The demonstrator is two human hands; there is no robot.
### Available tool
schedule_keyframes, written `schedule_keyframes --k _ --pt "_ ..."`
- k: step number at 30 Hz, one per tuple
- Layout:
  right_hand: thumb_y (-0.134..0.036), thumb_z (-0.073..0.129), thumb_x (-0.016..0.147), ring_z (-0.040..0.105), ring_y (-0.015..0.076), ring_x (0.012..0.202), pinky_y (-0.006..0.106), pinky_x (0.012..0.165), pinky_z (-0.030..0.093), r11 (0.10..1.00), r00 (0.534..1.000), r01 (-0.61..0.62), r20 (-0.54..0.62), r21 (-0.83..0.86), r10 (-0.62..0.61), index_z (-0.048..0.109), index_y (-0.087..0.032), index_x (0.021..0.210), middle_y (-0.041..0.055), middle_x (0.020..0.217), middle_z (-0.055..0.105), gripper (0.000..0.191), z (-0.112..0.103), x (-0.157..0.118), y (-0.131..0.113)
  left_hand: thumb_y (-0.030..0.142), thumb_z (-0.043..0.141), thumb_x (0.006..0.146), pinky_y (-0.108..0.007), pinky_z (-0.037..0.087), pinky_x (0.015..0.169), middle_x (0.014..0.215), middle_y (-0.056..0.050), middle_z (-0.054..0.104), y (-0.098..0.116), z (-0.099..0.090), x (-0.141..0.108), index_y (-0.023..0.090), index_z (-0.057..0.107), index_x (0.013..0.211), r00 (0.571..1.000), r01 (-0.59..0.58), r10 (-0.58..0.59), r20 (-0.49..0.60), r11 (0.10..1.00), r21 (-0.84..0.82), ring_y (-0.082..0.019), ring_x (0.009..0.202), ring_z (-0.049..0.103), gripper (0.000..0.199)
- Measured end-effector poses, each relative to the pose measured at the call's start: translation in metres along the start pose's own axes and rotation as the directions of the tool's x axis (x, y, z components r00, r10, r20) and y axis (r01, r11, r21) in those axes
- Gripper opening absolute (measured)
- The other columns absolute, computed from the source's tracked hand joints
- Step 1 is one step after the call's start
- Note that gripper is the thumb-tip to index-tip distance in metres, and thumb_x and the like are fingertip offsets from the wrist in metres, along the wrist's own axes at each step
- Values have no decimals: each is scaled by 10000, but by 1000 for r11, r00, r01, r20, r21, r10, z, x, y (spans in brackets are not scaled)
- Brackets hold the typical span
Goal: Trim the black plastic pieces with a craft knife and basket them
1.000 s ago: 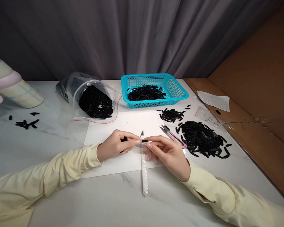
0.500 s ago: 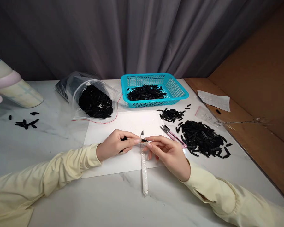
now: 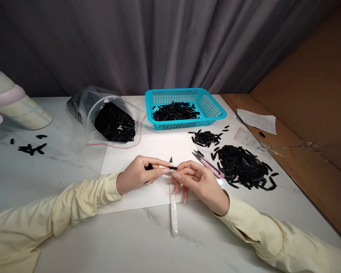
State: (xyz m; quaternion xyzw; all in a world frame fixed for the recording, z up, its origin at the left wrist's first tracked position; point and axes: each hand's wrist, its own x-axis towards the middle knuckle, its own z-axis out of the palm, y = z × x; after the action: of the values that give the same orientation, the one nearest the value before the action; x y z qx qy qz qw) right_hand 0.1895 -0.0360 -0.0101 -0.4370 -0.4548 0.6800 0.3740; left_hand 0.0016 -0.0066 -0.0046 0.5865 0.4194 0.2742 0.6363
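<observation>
Between thumb and forefinger, my left hand [image 3: 139,172] pinches one end of a small black strip [image 3: 173,168]; more black pieces [image 3: 148,167] are tucked in its palm. My right hand [image 3: 203,182] has thumb and forefinger at the strip's other end, its remaining fingers curled loosely. Under the fingertips lies a knife with a white-wrapped handle [image 3: 174,212], blade pointing away, on a white sheet [image 3: 125,199]. Just right of my right hand, pink-handled snips [image 3: 208,163] rest beside a large pile of black strips [image 3: 243,167].
Behind stand an open plastic bag of black pieces [image 3: 113,121] and a blue basket [image 3: 184,124] holding more. A smaller black pile [image 3: 206,138] lies before the basket. Loose pieces [image 3: 32,149] and a pastel tumbler [image 3: 25,110] are at left. Cardboard [image 3: 307,94] borders the right side.
My right hand's fingertips have shifted slightly around the strip's right end, and its lower fingers have moved down a little. My left hand has hardly moved.
</observation>
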Motion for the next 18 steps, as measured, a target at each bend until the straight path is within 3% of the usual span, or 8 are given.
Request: schedule_keyframes --k 8,18 --pt "-389 649 759 656 156 594 206 397 510 999 996 -24 85 30 21 571 -123 837 77 786 663 288 -1 1 -2 276 605 750 -188 166 354 373 94 320 4 3 -1 43 686 965 999 -31 33 -22 996 90 -36 358 245 327" --pt "-367 613 801 652 143 555 192 402 484 993 992 -31 126 110 17 615 -102 809 80 769 664 265 -3 2 -2 275 595 758 -188 164 362 383 89 308 3 2 -2 40 686 978 999 -38 39 -11 995 89 -39 375 241 335"
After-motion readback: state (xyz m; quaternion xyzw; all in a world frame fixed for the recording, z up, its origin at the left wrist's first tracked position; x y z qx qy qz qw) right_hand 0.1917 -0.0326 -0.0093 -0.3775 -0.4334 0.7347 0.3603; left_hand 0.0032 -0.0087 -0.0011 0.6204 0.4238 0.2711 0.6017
